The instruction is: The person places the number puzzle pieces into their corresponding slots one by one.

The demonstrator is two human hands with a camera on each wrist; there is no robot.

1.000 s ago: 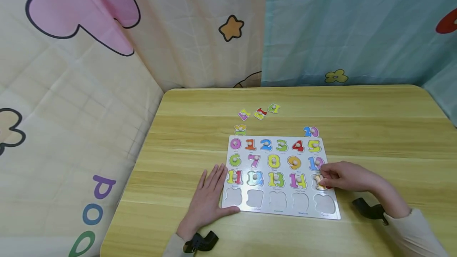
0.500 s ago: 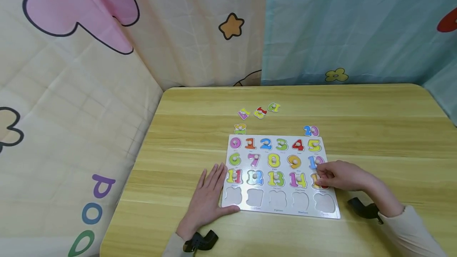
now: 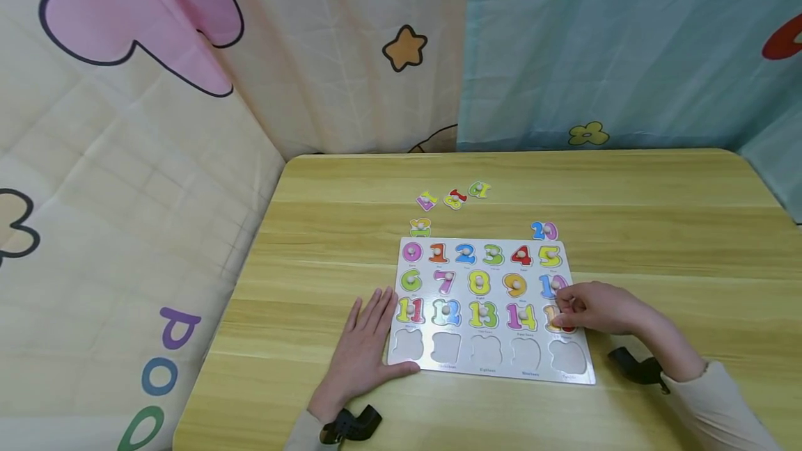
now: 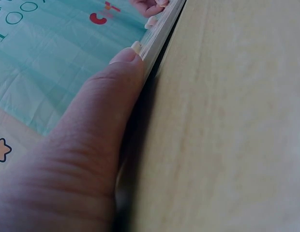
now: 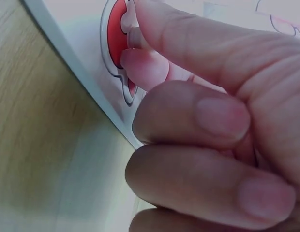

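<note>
A white number puzzle board (image 3: 465, 363) lies on the table with pieces 0 to 14 in its upper recesses. My left hand (image 3: 358, 360) rests with straight fingers on the board's left edge, its thumb (image 4: 99, 104) along the front corner. My right hand (image 3: 604, 308) pinches the small knob (image 5: 136, 37) of an orange-and-red number puzzle piece (image 3: 551, 314) between thumb and forefinger, the other fingers curled. This piece lies at the right end of the third row; the fingers cover much of it. In the right wrist view, its red part (image 5: 116, 36) sits at a recess outline.
The board's bottom row (image 3: 485, 350) shows bare recesses. Behind the board lie loose number pieces: a 20 (image 3: 544, 230), a green-yellow one (image 3: 420, 227), a purple-yellow one (image 3: 427, 201), a red-yellow one (image 3: 454, 199) and another green-yellow one (image 3: 479, 190). Patterned curtains (image 3: 351, 54) stand behind the table.
My right hand has shifted slightly left with the orange-and-red piece, which now lines up more closely with its recess. My left hand stays in place.
</note>
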